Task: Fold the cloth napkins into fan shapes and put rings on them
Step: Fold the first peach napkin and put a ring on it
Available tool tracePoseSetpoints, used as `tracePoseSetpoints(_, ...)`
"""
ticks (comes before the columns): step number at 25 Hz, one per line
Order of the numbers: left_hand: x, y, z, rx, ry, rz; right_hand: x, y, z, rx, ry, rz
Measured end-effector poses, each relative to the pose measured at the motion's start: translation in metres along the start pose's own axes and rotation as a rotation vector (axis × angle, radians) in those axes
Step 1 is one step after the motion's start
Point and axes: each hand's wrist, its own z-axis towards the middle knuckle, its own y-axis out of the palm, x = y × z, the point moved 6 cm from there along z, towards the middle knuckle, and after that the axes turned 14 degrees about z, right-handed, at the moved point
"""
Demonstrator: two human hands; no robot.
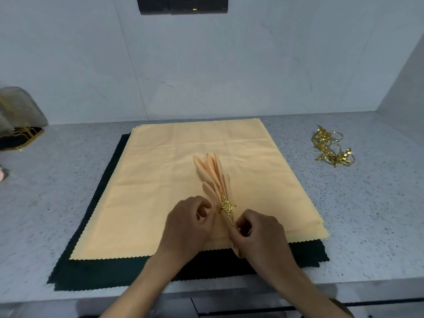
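Observation:
A pleated peach napkin (212,175) lies on a stack of flat peach napkins (160,180), its folds spreading away from me. A gold leaf-shaped ring (227,206) sits around its narrow part. My left hand (189,223) pinches the pleats just left of the ring. My right hand (257,235) grips the napkin's near end below the ring. Dark green napkins (96,269) lie under the peach stack.
A pile of spare gold rings (331,146) rests on the speckled counter (367,214) at the right. At the far left stands a sheer bag on a dark gold-trimmed tray (20,138). A wall with an outlet strip (182,4) closes the back.

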Motion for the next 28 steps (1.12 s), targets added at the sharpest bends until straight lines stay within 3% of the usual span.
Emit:
tracePoseSetpoints(3, -0.005, 0.011, -0.001, -0.105, -0.114, -0.26, -0.006, 0.004, 0.006, -0.031, 0.052, 0.134)
tracePoseSetpoints(9, -0.022, 0.012, 0.02, -0.104, -0.228, -0.341, 0.017, -0.009, 0.049, 0.031, 0.093, 0.215)
tracePoseSetpoints(14, -0.015, 0.017, 0.046, -0.217, -0.039, -0.346, 0.004, 0.007, 0.09, -0.236, -0.036, 0.323)
tracePoseSetpoints(18, -0.017, 0.015, 0.053, -0.191, 0.008, -0.425, 0.01, 0.004, 0.092, -0.157, -0.107, 0.371)
tracePoseSetpoints(21, -0.028, 0.011, 0.05, -0.097, 0.003, -0.316, 0.018, -0.002, 0.086, -0.052, -0.202, 0.194)
tracePoseSetpoints(25, -0.045, 0.01, 0.037, 0.049, 0.129, -0.027, 0.031, -0.009, 0.067, 0.009, -0.355, -0.059)
tracePoseSetpoints(28, -0.048, 0.012, 0.03, 0.053, 0.196, 0.119, 0.033, -0.012, 0.057, 0.003, -0.388, -0.164)
